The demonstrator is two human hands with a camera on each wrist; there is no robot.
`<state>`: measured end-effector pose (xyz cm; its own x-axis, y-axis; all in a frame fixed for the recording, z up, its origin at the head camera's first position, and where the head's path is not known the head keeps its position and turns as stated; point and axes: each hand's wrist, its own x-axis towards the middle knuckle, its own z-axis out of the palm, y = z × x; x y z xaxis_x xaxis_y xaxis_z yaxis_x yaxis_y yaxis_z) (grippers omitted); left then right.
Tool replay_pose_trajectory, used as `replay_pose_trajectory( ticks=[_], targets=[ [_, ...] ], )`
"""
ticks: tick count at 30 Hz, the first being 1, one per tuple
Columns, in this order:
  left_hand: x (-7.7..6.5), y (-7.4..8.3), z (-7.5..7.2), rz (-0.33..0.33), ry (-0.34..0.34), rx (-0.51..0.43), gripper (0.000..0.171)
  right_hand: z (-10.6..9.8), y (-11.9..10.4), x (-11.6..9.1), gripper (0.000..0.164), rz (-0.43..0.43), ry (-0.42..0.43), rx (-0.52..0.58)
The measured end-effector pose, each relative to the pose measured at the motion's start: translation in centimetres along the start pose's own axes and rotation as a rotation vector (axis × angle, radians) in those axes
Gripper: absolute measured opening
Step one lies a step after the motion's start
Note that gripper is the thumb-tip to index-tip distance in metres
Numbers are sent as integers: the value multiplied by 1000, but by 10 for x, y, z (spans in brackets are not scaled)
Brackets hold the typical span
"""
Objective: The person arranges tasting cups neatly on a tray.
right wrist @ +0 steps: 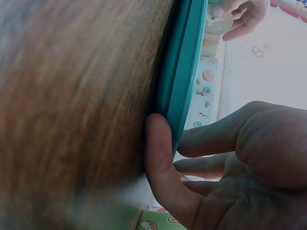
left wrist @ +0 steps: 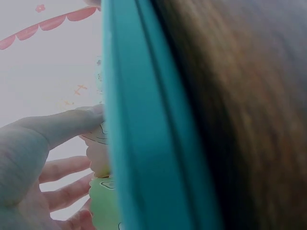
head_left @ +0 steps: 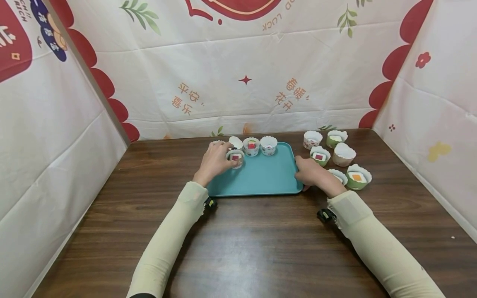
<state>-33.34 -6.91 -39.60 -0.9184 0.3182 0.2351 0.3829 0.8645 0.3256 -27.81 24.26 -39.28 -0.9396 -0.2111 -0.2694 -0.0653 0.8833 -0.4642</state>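
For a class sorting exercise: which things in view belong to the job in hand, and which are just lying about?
Likely in the job:
cup, held by the left hand
blue-green tray, its edge gripped by the right hand
tray-top cups

Seemingly just about:
outlying cups right of the tray, held by neither hand
printed cloth backdrop

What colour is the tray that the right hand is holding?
The tray is teal, a blue-green; it shows best in the head view.

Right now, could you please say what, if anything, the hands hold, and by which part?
The left hand holds a cup by its side; the right hand grips the teal tray by its right edge.
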Motion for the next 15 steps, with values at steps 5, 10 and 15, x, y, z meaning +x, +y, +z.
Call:
replay_pose_trajectory(
  ticks=[5,10,15],
  targets=[
    [0,0,0,5,3,-5,64,-1,0,1,65,10,2,1],
    [-1,0,-1,-1,5,-8,63,-1,-1,1,66,8,2,4],
    [-2,0,-4,6,-22,-19,63,0,0,1,66,6,1,5]
  ],
)
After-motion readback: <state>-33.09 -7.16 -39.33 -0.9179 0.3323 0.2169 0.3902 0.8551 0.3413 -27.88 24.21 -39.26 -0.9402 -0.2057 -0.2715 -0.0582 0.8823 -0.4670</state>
